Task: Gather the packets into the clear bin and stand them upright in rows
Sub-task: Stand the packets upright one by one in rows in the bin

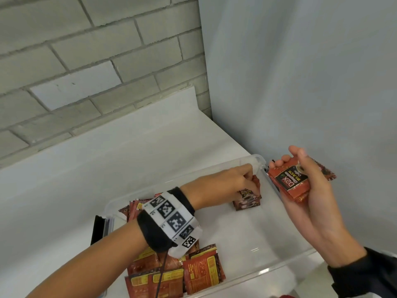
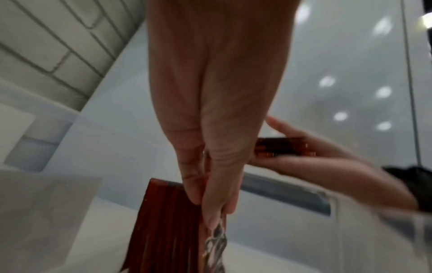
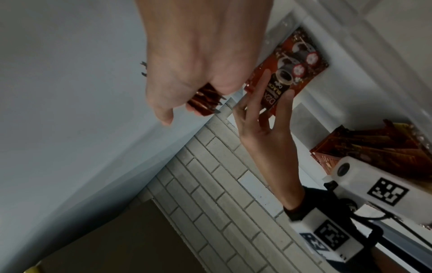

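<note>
Pinching upright packets in the bin, left hand; right hand grips more.

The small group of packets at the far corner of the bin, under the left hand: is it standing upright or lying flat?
Upright. The packets stand on edge on the bin floor, steadied from above by the left hand.

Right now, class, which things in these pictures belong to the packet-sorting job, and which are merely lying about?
Belonging to the job:
- clear bin
- upright packets held by the left hand
- packet stack gripped in the right hand
- loose packets in the bin's near end

Lying about:
- black object beside the bin
- white counter
</note>
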{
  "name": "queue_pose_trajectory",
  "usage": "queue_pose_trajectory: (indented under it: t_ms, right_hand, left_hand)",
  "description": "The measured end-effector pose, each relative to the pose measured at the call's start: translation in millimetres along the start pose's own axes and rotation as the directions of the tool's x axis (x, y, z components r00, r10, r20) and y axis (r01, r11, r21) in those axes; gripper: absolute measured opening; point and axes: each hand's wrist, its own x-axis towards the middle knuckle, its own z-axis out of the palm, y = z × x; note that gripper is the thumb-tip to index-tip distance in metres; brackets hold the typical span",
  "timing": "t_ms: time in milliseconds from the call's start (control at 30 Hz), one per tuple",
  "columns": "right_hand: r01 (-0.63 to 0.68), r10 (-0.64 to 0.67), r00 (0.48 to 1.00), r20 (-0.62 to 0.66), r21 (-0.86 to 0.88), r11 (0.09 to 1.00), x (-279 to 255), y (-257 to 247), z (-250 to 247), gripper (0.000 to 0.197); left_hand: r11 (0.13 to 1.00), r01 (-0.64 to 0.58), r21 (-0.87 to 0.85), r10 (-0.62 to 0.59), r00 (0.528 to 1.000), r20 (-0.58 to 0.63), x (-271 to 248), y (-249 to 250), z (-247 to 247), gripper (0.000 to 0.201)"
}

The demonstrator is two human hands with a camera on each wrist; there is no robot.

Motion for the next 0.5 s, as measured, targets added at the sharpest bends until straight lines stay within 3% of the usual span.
queue_pose_trajectory:
  t_ms: [133, 267, 400, 500]
  right_hand:
    - [-0.009, 0.009, 1.0, -0.003, 0.006, 1.0, 0, 0, 0, 0.026]
    - [-0.014, 0.014, 1.0, 0.002, 0.008, 1.0, 1, 0, 1, 0.029]
    - [-0.019, 0.019, 1.0, 0.002, 0.003, 1.0, 0, 0, 2, 0.029]
    - [-0.023, 0.023, 1.0, -0.007, 0.01, 1.0, 0, 0, 2, 0.029]
  left_hand:
    - [0.998, 0.049, -0.041, -0.05, 0.999, -0.013, 8, 4, 9, 0.023]
    - [0.985, 0.021, 0.169, -0.022, 1.0, 0.003, 10, 5, 12, 0.021]
    - [0.918, -0.108, 0.381, 0.165, 0.979, -0.121, 10, 0, 18, 0.028]
    - [0.895, -0.097, 0.435, 0.184, 0.969, -0.164, 11, -1, 22, 0.029]
